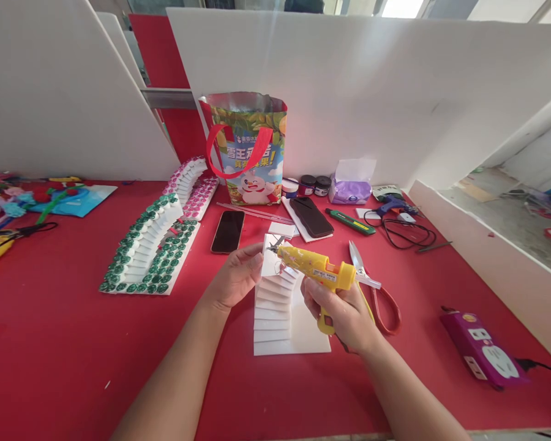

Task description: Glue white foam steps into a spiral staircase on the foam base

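My right hand (342, 309) is wrapped round the handle of a yellow hot glue gun (314, 266), its nozzle pointing left. Between the fingers of my left hand (239, 274) is a small white board piece (270, 263), held up beside the nozzle tip. Whether the nozzle touches the piece, I cannot tell. Under both hands lies a white board (310, 331) carrying a curved row of overlapping white steps (272, 324). The far end of that row is partly hidden by the held piece and the glue gun.
Red-handled scissors (386, 309) lie right of the glue gun. Two phones (228, 231), a green utility knife (351, 222) and a printed bag (252, 153) are farther back. Decorated step models (151, 245) stand left; a purple power strip (482, 349) sits right.
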Tool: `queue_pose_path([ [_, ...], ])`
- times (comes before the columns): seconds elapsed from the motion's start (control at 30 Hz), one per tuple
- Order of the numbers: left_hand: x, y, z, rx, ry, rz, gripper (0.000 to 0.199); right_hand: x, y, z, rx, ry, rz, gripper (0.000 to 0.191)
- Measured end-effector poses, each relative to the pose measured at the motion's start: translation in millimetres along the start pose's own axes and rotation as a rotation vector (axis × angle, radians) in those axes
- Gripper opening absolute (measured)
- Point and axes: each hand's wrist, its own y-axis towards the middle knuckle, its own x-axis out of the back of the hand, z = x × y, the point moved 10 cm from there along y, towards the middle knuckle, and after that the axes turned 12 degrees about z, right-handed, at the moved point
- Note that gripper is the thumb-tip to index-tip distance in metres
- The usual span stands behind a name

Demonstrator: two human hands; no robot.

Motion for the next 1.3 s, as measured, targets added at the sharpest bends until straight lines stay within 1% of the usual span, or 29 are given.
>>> queue_pose_path([
  [0.3,1.9,-1,-1,-0.029,-0.004,-0.018,0.031,-2,-4,-1,-0.034,-0.041,0.023,0.044],
  [0.67,0.5,1,-4,-0.053,0.015,-0.01,0.037,-5,-5,-7,-0.064,-0.089,0.062,0.05],
  [0.93,2.0,1,-5,-0.066,-0.011,-0.009,0.038,-4,-7,-9,-0.125,-0.13,0.044,0.048],
  [1.07,5.0,2,-5,-0.087,-0.006,-0.014,0.037,-4,-8,-15,-0.148,-0.136,0.052,0.049],
  [1.2,4.6,3,-7,-0.099,0.008,-0.015,0.034,-6,-11,-20,-0.135,-0.161,0.083,0.051],
  [1.3,3.9,3,-10,-0.107,0.01,-0.025,0.037,-7,-11,-18,-0.107,-0.184,0.093,0.05],
])
